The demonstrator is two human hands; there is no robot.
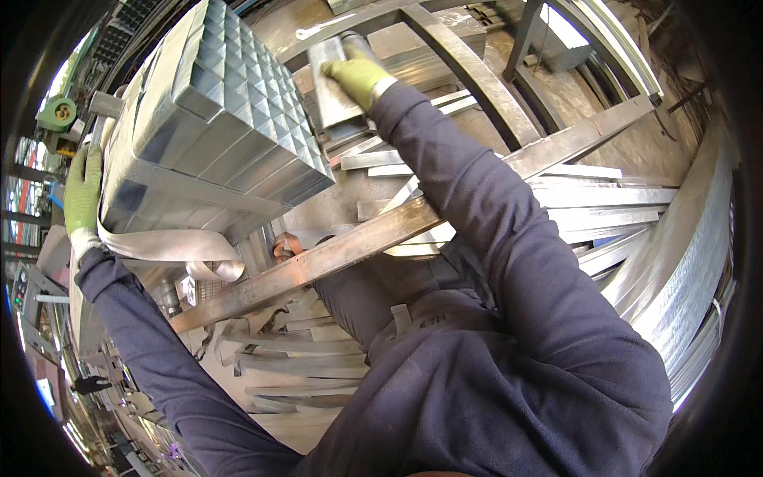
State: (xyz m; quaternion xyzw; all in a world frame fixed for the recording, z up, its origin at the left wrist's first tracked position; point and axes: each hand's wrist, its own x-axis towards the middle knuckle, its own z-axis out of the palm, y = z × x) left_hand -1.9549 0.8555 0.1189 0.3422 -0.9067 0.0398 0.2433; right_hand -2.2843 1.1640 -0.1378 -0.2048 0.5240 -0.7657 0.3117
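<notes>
My right hand (362, 75), in a yellow-green glove, grips a short rectangular metal tube (334, 99) near its far end; the tube's hollow end faces me. Left of it stands a block of stacked square metal tubes (214, 151), their open ends showing in a grid. My left hand (82, 191), gloved alike, lies along the block's left side with fingers stretched out. Close to its fingertips is a grey metal piece with a blocky end (106, 104). A flat, pale strap (163, 245) runs from near my left wrist under the block and curls at its loose end.
A brown steel beam (350, 248) crosses in front of my body and belongs to a frame. Long metal bars (604, 199) lie at the right, beside a big curved sheet-like metal bundle (683, 262). Strips (302, 362) lie on the floor below. A green round machine part (57, 114) stands far left.
</notes>
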